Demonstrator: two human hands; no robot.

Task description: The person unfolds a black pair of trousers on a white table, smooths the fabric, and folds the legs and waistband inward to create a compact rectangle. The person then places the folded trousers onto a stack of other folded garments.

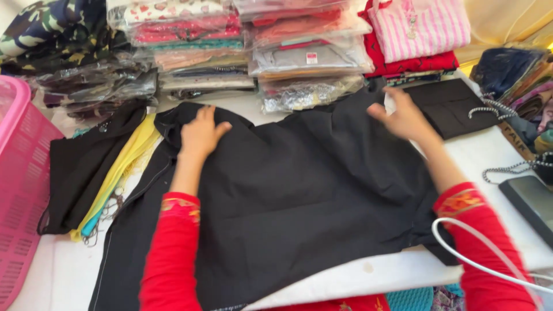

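Two hands (pixel 199 135), one black garment (pixel 299 201), one pink basket (pixel 23 173).

Spread garment (pixel 299 196): centre of desk (pixel 495 167), my left hand (pixel 199 135) flat on its far-left part, my right hand (pixel 406 118) on its far-right edge. Stacked packaged clothes (pixel 247 52): behind it. Laundry basket (pixel 20 173): far left. Folded garments (pixel 98 167): between basket and spread garment. Tablet (pixel 533 204): right edge.
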